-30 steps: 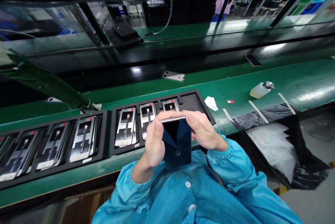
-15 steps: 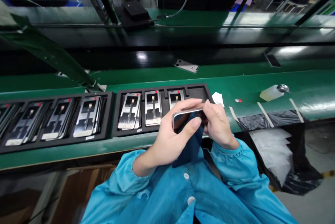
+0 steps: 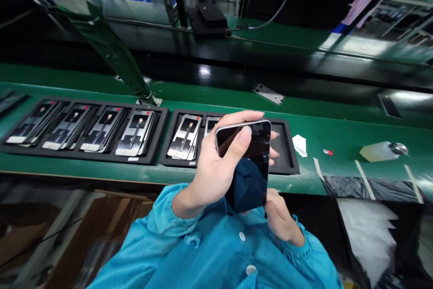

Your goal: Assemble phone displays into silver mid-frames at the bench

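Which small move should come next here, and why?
Probably firm the right hand against the dark phone screen at its lower right corner: the left hand clasps the upper part, thumb across the front, while the right hand is at that corner, its contact unclear.

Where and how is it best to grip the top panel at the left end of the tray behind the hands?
Probably from above, by both long edges of the top panel: it lies on another, a dark strip runs along its middle, and the black tray walls it in.
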### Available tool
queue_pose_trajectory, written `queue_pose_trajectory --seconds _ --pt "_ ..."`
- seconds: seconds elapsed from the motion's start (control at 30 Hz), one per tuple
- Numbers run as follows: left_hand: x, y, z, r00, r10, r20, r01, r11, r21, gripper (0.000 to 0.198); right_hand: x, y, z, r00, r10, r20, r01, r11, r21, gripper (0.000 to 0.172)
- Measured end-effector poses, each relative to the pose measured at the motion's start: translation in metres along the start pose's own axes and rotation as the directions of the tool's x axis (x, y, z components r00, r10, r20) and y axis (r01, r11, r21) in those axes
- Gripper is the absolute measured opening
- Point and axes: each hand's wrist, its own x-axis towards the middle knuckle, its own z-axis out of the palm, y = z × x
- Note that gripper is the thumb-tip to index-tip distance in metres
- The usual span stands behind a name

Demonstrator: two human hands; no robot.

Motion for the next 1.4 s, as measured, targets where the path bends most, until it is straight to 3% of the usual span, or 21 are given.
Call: queue_pose_trajectory --seconds 0.13,0.3,0.4,0.6,0.77,0.87,1.17,1.3,1.4 --pt "-0.002 0.002 0.003 1.000 0.006 -0.005 -0.006 1.000 0.020 0.037 -0.004 -0.001 0.003 1.000 -0.025 -0.017 0.024 0.999 -0.039 0.077" --pt "-0.008 0.005 0.003 0.998 0.038 0.053 -0.038 0.999 -0.014 0.031 0.001 -0.002 0.007 0.992 -0.103 -0.069 0.103 0.995 -0.002 0.069" --pt "-0.012 0.009 0.004 0.999 0.032 0.027 -0.032 0.999 0.000 0.030 0.004 -0.004 0.010 0.987 -0.135 -0.088 0.135 0.991 -0.002 0.068" --pt "-0.015 0.010 0.002 0.999 0.037 0.027 -0.038 0.999 0.023 0.036 0.005 -0.006 0.013 0.988 -0.129 -0.083 0.128 0.992 -0.018 0.072" --pt "-0.015 0.004 0.005 0.998 0.043 -0.042 -0.046 0.996 -0.076 0.064 0.006 -0.005 0.012 0.988 -0.116 -0.103 0.116 0.993 -0.005 0.073" --pt "-0.013 0.002 0.007 0.996 0.019 -0.083 -0.029 0.992 -0.123 0.068 0.006 -0.003 0.012 0.981 -0.150 -0.121 0.149 0.989 -0.019 0.074" --pt "-0.007 0.001 0.007 0.999 -0.037 -0.001 0.036 0.985 -0.166 0.080 0.006 0.000 0.015 0.968 -0.183 -0.173 0.186 0.982 0.006 0.070" --pt "-0.007 -0.002 0.007 0.994 -0.004 -0.106 -0.001 0.999 -0.042 0.075 0.006 0.000 0.013 0.967 -0.193 -0.167 0.194 0.981 -0.007 0.071" --pt "-0.008 -0.007 0.005 0.957 0.152 -0.247 -0.124 0.984 0.125 0.060 0.006 0.001 0.012 0.965 -0.202 -0.168 0.202 0.979 -0.019 0.069"
